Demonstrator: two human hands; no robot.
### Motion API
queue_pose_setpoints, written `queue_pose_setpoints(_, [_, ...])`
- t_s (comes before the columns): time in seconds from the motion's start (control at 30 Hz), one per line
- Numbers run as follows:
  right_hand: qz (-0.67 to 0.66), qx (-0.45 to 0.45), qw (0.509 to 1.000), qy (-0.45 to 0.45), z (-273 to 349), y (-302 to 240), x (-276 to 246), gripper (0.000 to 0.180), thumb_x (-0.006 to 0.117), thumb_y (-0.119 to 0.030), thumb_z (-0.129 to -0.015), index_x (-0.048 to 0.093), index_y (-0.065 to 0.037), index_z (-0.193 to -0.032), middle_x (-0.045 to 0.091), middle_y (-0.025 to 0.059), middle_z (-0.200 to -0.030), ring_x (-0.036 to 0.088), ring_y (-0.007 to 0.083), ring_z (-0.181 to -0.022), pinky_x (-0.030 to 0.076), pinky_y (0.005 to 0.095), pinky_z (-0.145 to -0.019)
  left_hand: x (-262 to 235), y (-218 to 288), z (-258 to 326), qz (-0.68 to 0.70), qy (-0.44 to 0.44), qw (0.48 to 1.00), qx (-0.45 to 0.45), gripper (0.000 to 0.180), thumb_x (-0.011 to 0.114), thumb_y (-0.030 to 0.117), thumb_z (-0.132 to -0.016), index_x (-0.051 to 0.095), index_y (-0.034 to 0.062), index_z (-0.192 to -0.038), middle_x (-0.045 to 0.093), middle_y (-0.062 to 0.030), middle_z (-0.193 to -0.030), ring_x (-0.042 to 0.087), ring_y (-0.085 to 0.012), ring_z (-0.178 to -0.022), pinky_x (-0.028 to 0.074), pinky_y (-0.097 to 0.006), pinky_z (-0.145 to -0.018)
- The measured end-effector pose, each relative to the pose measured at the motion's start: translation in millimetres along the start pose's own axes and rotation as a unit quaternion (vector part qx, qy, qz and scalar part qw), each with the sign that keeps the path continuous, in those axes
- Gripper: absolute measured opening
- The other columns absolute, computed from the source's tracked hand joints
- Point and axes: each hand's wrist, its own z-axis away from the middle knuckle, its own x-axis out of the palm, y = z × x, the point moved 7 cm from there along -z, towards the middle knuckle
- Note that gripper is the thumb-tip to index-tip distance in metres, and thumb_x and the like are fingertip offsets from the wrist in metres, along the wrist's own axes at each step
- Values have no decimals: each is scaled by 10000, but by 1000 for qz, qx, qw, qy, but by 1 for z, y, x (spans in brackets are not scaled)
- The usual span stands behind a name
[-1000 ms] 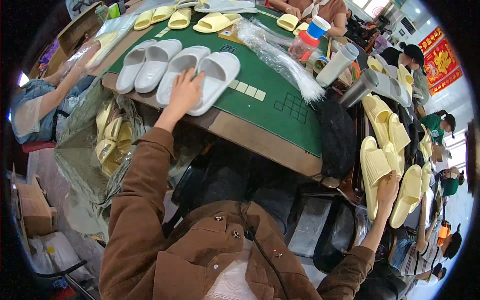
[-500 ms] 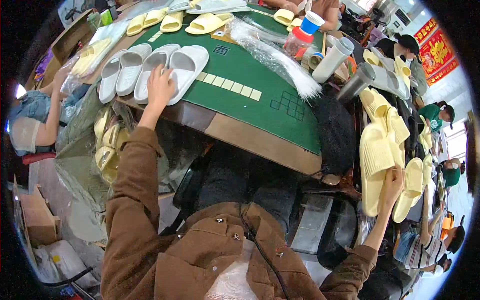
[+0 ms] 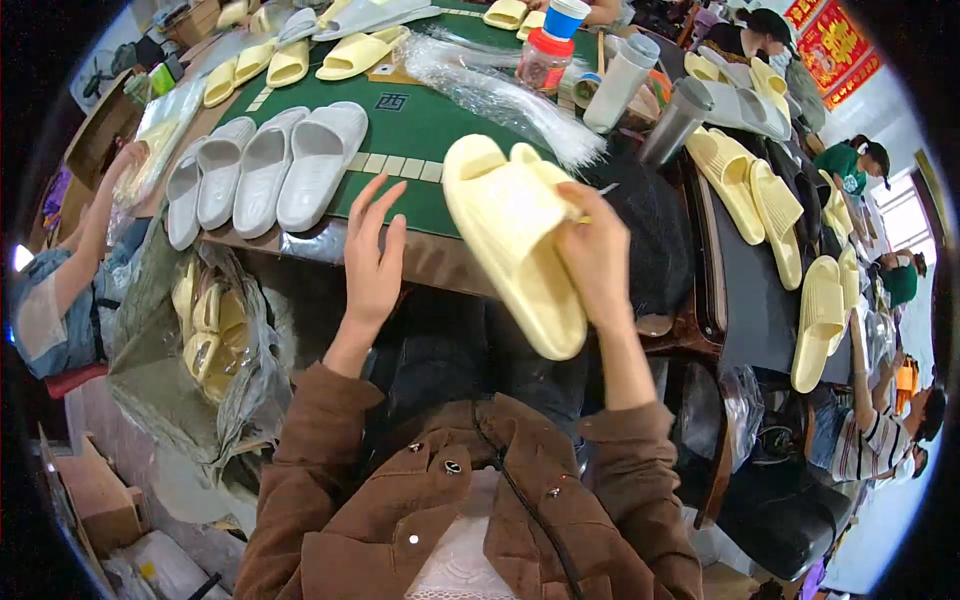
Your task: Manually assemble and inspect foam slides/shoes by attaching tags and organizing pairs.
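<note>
Crowded workshop space surrounds you, with other people seated at the edges and a green-topped worktop filling the middle of your view. Take that worktop as your landmark.

Against its right side stands a dark side table carrying rows of pale yellow slippers. Below the worktop's left corner, a large clear plastic bag sags on the floor, holding more yellow slippers. On the worktop's left part lie four grey-white slippers side by side, soles down, touching one another. Along its far edge sits a scatter of yellow slippers. A bundle of clear plastic bags lies slantwise across the worktop's middle, and just beyond it, at the far right corner, stand a red-lidded jar, a white bottle and a metal flask.

Your brown jacket sleeves come up from the lower edge, in front of the worktop's near rim. Your right hand is raised over that near rim and is closed around a pair of pale yellow slippers, held together, tilted with the toes pointing down toward you; your thumb lies across the upper one. Your left hand is lifted just left of the pair, fingers spread and holding nothing, its palm turned toward the slippers but apart from them, hovering over the worktop's near edge.
</note>
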Motion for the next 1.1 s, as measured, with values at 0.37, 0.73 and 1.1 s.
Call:
queue_pose_setpoints(0.37, [-157, 66, 970, -174, 33, 36, 28, 463, 410, 51, -868, 540, -62, -1297, 638, 94, -1002, 537, 112, -686, 469, 251, -672, 66, -8, 34, 4, -99, 995, -17, 471, 529, 128, -919, 410, 45, -1368, 318, -217, -1426, 295, -389, -1338, 264, -442, -1094])
queue_pose_setpoints(0.73, [39, 91, 993, -67, 23, 86, -16, 384, 613, -81, -864, 555, 1, -1235, 602, 79, -961, 493, 116, -640, 442, 257, -621, 100, -23, -6, 4, -171, 985, 34, 442, 575, 193, -895, 452, 54, -1295, 354, -230, -1401, 307, -408, -1327, 283, -441, -1092])
queue_pose_setpoints(1.1, [-104, 75, 988, -81, 26, 80, -21, 359, 356, 21, -967, 482, -6, -1302, 594, 125, -1115, 606, 135, -843, 505, 283, -781, 99, -25, -9, 4, -164, 986, 45, 456, 597, 231, -895, 479, 73, -1306, 373, -203, -1405, 322, -389, -1325, 295, -440, -1087])
